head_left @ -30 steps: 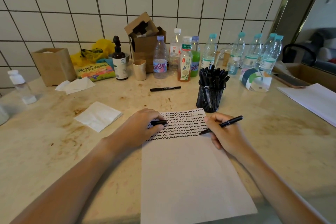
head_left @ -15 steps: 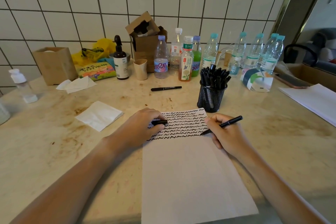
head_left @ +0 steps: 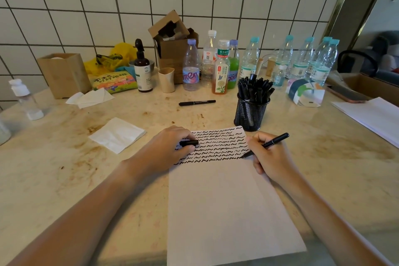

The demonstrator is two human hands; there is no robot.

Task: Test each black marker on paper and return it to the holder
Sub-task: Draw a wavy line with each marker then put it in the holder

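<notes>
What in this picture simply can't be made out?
Head view only:
- Marker cap: mostly hidden in the left hand.
- Marker grip: covered by the right hand's fingers.
- Lower marker barrels: blurred behind the holder mesh.
- Bottle labels: too small to read.
- Paper: cut off at the bottom edge.

A casual break or pantry corner of a workplace is being suggested. A white square-tiled wall (head_left: 86, 6) is being seen at 12 o'clock behind a stained beige stone countertop (head_left: 64, 168). Clear plastic drink bottles (head_left: 306, 58) are being kept at 1 o'clock, an open brown cardboard box (head_left: 174, 49) at 12, and a dark armchair (head_left: 384, 58) at 2.
</notes>
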